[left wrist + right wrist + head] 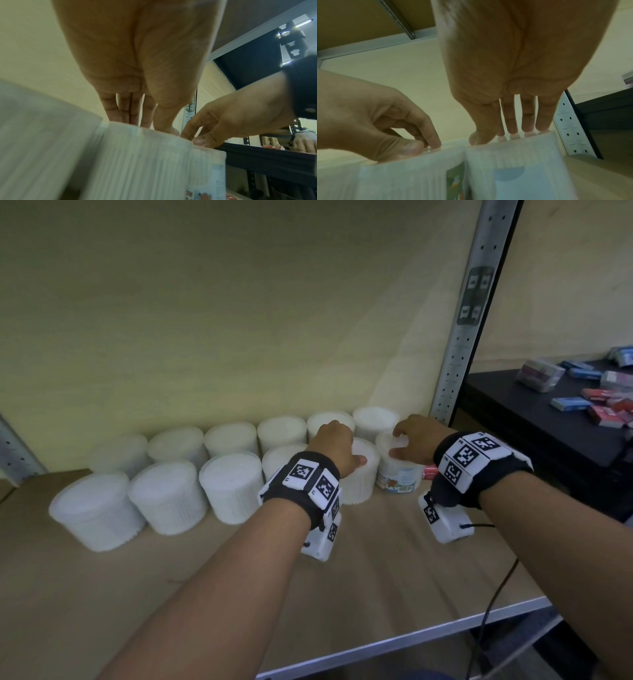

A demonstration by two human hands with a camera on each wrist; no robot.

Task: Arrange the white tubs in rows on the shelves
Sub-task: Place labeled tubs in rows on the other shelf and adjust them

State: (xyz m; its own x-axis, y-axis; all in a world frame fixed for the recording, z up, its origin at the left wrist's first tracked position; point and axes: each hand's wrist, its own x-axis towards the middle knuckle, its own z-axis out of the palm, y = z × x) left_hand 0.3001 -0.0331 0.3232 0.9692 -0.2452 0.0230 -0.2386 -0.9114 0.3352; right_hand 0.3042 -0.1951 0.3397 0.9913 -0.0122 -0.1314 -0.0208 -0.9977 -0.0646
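My left hand grips the lid of a plain white tub in the front row on the shelf. My right hand grips the next tub, touching it on the right. Its blue label shows a cartoon; the print is too blurred to read.

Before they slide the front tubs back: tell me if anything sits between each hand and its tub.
Nothing visible does. The left hand already grips the plain tub's lid, and the right hand grips the labelled tub's lid.
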